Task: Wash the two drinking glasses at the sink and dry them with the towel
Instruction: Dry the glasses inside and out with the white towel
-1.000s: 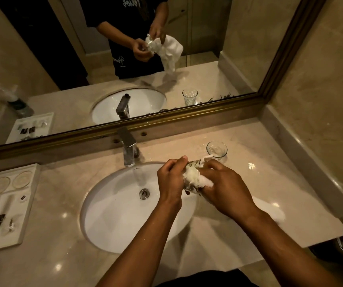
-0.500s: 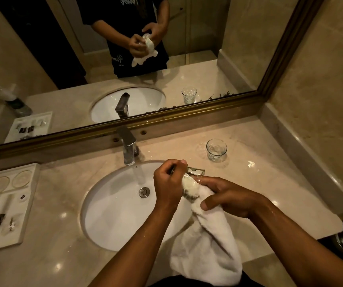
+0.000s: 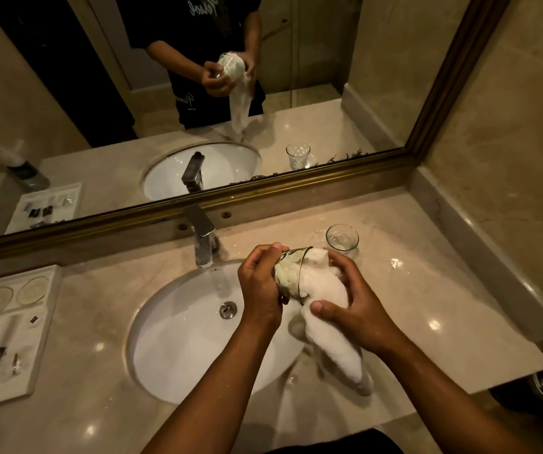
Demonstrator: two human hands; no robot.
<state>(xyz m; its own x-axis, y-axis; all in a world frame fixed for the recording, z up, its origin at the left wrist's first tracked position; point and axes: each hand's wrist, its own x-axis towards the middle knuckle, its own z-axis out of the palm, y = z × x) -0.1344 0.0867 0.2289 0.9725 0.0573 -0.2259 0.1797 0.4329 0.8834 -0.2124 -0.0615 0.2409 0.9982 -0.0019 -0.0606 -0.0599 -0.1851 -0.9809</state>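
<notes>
My left hand (image 3: pixel 260 283) grips a clear drinking glass (image 3: pixel 291 273), tipped on its side over the right edge of the white sink (image 3: pixel 178 326). A white towel (image 3: pixel 329 322) is stuffed into the glass's mouth, and its loose end hangs down toward the counter. My right hand (image 3: pixel 352 303) holds the towel just outside the rim. The second glass (image 3: pixel 342 239) stands upright on the marble counter behind my right hand, apart from it.
A chrome faucet (image 3: pixel 202 237) rises behind the basin, below the framed mirror (image 3: pixel 263 191). A white amenity tray (image 3: pixel 4 332) with small items lies at the counter's left. The side wall's marble ledge (image 3: pixel 479 257) bounds the right.
The glass has turned so its mouth faces right, with more towel pushed inside. My right hand moved up to the rim. The towel's hanging end is shorter than half a second ago.
</notes>
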